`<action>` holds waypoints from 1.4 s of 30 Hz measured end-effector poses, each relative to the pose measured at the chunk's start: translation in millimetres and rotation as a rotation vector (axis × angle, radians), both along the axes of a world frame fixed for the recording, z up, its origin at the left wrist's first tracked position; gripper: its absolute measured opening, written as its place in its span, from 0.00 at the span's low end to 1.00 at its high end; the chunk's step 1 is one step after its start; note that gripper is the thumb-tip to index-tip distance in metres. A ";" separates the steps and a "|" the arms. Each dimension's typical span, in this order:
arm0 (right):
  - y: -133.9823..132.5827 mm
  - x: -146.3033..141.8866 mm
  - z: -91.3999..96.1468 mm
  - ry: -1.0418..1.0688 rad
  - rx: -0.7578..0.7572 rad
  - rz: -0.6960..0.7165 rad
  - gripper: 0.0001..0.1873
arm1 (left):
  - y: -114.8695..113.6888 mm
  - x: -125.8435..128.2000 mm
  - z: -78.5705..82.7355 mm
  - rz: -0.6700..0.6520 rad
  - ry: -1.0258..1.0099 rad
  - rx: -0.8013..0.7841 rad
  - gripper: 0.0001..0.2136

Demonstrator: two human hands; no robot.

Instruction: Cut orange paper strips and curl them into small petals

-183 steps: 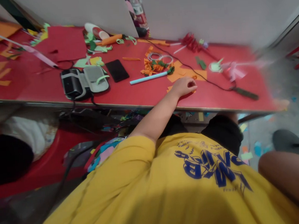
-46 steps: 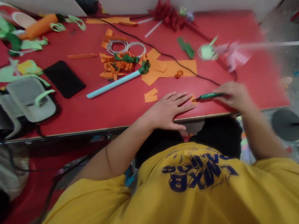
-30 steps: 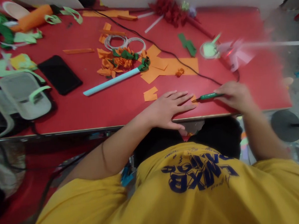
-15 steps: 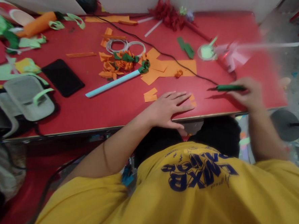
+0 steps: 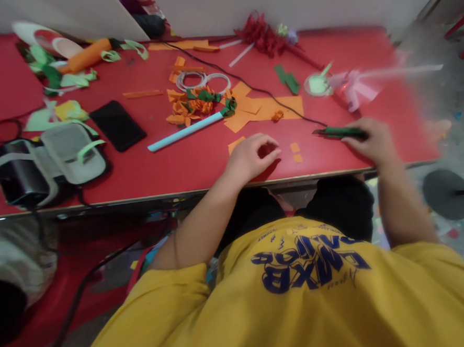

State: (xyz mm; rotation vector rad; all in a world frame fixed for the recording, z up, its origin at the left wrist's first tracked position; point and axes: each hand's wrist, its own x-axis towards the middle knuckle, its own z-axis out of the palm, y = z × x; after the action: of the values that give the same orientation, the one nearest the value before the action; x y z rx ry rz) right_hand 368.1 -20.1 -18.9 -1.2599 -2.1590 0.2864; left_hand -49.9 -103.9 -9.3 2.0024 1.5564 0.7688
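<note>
My right hand [image 5: 375, 139] grips a green box cutter [image 5: 341, 131] just above the red table [image 5: 200, 170], its blade pointing left. My left hand [image 5: 252, 156] is curled near the table's front edge, thumb and fingertips drawn together in a pinch; whatever may be between them is too small to make out. Two small orange paper squares [image 5: 295, 153] lie just right of it. Behind the same hand, another orange paper piece [image 5: 236, 143] is partly covered. Farther back are larger orange paper sheets [image 5: 286, 107] and a small crumpled orange paper flower [image 5: 278, 115].
A light blue stick [image 5: 186, 132] lies beside orange and green paper flowers [image 5: 190, 105] and tape rings [image 5: 218, 82]. A black phone [image 5: 118, 125] and an opened case [image 5: 67, 152] are on the left. A black cable [image 5: 246, 81] crosses the table. Pink ribbon [image 5: 362, 89] lies right.
My left hand has lifted from lying flat over the orange squares, moved left and curled up, uncovering them. The box cutter in my right hand has shifted slightly left. The view has turned a little.
</note>
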 end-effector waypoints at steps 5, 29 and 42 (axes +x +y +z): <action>1.6 -1.3 -0.3 -0.004 -0.019 -0.007 0.16 | -5.1 34.9 6.6 -0.044 0.100 -0.075 0.13; 1.7 3.5 15.7 0.013 -0.067 -0.012 0.13 | 20.2 -82.7 -16.3 0.708 -0.581 0.375 0.15; 11.8 18.5 0.7 -0.044 -0.039 -0.109 0.24 | -68.6 -334.7 96.8 1.475 0.264 0.045 0.38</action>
State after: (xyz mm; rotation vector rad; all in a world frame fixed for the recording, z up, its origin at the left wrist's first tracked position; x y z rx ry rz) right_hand 386.7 -8.3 -18.2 -1.4119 -2.1218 0.2588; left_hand -384.5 -172.5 87.5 0.6459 3.1158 0.9794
